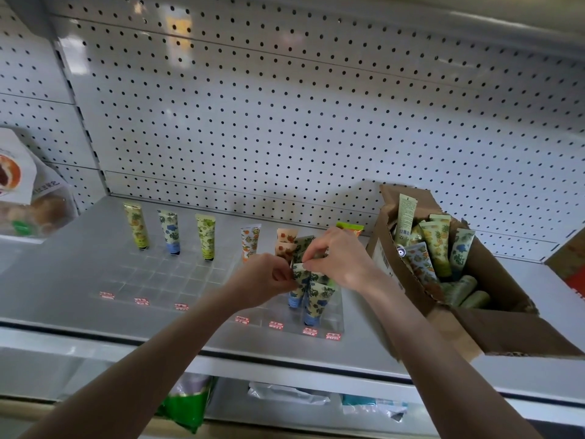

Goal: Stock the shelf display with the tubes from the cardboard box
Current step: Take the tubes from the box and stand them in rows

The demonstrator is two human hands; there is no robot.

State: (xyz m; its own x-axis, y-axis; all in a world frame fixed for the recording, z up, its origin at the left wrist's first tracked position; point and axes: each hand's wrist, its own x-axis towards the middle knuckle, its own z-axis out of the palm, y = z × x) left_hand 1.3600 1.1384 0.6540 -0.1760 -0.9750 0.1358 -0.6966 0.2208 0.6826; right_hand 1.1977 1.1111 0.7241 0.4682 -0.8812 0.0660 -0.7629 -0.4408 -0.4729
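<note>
A clear plastic display tray [164, 277] lies on the grey shelf [79, 299], with several patterned tubes standing cap-down in its slots. At its right end stands a cluster of blue-flowered tubes [318, 296]. My left hand [269, 278] pinches the top of one blue-flowered tube in that cluster. My right hand [338, 258] pinches the top of a neighbouring tube just behind it. Both hands are close together above the tray's right end. The open cardboard box [493, 324] stands to the right on the shelf, holding several more tubes [433, 248].
A white pegboard wall [285, 122] backs the shelf. A bagged pastry pack [22, 191] sits on the neighbouring shelf at left. Red price labels [275, 325] line the tray's front. Green and white packages [190, 403] lie on the shelf below.
</note>
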